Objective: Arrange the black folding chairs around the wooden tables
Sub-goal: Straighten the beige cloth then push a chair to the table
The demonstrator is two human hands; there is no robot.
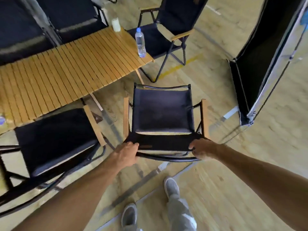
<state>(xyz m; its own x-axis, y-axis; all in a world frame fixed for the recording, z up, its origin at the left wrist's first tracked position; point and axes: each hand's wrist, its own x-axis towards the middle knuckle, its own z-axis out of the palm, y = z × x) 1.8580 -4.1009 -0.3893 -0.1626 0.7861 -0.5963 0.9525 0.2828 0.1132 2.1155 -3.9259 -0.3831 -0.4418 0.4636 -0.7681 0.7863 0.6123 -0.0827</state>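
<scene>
A black folding chair (163,112) with wooden armrests stands unfolded on the floor in front of me, its seat facing away. My left hand (127,153) grips the left end of its backrest top. My right hand (200,150) grips the right end. The slatted wooden table (66,72) lies to the left of this chair, its near corner close to the chair's front. Another black chair (55,139) stands at the table's near side, one (168,30) at its far end, and two more (50,22) along its far side.
A clear water bottle (140,42) and a white cup (116,25) stand on the table's far end. A large open black case with metal edges (260,67) stands on the floor at the right. My feet (171,187) are on the wooden floor behind the chair.
</scene>
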